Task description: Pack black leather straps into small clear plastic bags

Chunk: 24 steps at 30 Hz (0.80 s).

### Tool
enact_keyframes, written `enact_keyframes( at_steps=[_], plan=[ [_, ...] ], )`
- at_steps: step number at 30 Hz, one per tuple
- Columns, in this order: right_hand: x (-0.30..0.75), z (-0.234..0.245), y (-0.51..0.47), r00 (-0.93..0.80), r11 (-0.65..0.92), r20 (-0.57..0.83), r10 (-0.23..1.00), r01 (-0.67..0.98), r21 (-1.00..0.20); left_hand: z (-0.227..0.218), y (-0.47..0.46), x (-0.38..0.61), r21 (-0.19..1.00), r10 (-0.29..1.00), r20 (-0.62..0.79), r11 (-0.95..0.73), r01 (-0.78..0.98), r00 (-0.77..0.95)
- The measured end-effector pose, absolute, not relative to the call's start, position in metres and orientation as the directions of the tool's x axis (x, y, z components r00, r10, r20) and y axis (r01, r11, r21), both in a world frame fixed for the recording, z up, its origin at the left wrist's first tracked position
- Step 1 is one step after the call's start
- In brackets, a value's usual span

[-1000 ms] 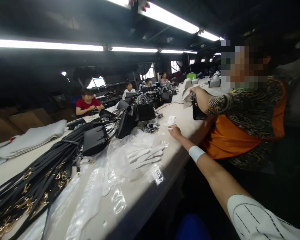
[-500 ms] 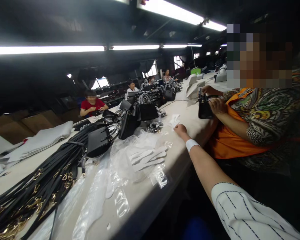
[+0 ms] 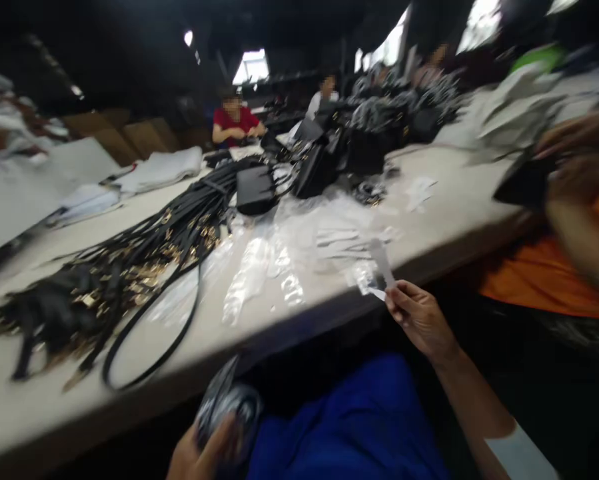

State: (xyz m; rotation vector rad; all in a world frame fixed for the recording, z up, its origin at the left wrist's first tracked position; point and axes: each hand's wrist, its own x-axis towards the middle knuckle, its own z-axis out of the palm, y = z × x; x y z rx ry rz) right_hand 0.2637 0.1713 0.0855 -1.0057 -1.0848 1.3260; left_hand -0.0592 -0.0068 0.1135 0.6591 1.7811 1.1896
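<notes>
My right hand [image 3: 423, 319] is closed in a pinch on a thin white strip [image 3: 380, 260], just off the table's front edge. My left hand [image 3: 204, 448], low in front of me, is wrapped round a dark, rounded item in clear plastic [image 3: 239, 402]; motion blur hides its exact kind. On the table beyond my right hand lie several white scallop-edged pieces [image 3: 342, 243] and a small clear packet [image 3: 363, 275]. A few white slips [image 3: 419, 192] rest farther back.
Black straps with gold clasps [image 3: 144, 257] cover the table's left part, one looping near the edge. Black handbags [image 3: 256, 189] are heaped behind clear plastic sleeves [image 3: 246, 280]. At right, a co-worker's hands [image 3: 579, 150] hold a black bag [image 3: 526, 180]. A person in red [image 3: 235, 123] sits opposite.
My right hand has drawn back from the white slips toward me, now with a white strip in its fingers. The view has swung left and down, bringing in my left hand with the plastic-wrapped item.
</notes>
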Motion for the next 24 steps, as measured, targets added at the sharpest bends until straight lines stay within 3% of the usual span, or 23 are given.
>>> enact_keyframes(
  at_steps=[2, 4, 7, 9, 13, 15, 17, 20, 24],
  plan=[
    [0.241, 0.074, 0.13, -0.244, -0.196, -0.136, 0.96, -0.24, -0.951, 0.111, -0.023, -0.061, 0.909, 0.842, -0.311, 0.399, 0.121, -0.441],
    [0.218, 0.063, 0.103, -0.437, -0.344, -0.263, 0.86, -0.115, -0.932, 0.106, -0.029, -0.066, 0.893, 0.881, -0.282, 0.386, 0.233, -0.379],
    [0.187, 0.047, 0.075, -0.655, -0.412, -0.364, 0.662, 0.087, -0.907, 0.098, -0.034, -0.074, 0.837, 0.921, -0.21, 0.342, 0.427, -0.327],
    [0.17, 0.038, 0.064, -0.709, -0.44, -0.393, 0.585, 0.129, -0.889, 0.093, -0.039, -0.08, 0.755, 0.964, -0.107, 0.239, 0.611, -0.244],
    [0.145, 0.023, 0.052, -0.786, -0.645, -0.469, 0.401, 0.122, -0.755, 0.084, -0.048, -0.094, 0.388, 0.974, 0.223, -0.122, 0.914, 0.035],
    [0.131, 0.018, 0.047, -0.812, -0.717, -0.499, 0.302, 0.152, -0.68, 0.082, -0.048, -0.099, 0.187, 0.921, 0.348, -0.253, 0.949, 0.177],
    [0.117, 0.016, 0.042, -0.825, -0.732, -0.512, 0.239, 0.193, -0.653, 0.083, -0.047, -0.102, 0.072, 0.883, 0.375, -0.333, 0.94, 0.284],
    [0.102, 0.022, 0.037, -0.859, -0.705, -0.467, 0.212, 0.197, -0.681, 0.086, -0.046, -0.099, 0.066, 0.877, 0.31, -0.406, 0.912, 0.368],
    [0.104, 0.03, 0.04, -0.919, -0.701, -0.301, 0.253, 0.041, -0.712, 0.086, -0.046, -0.092, 0.189, 0.868, 0.245, -0.48, 0.856, 0.433]
  ],
)
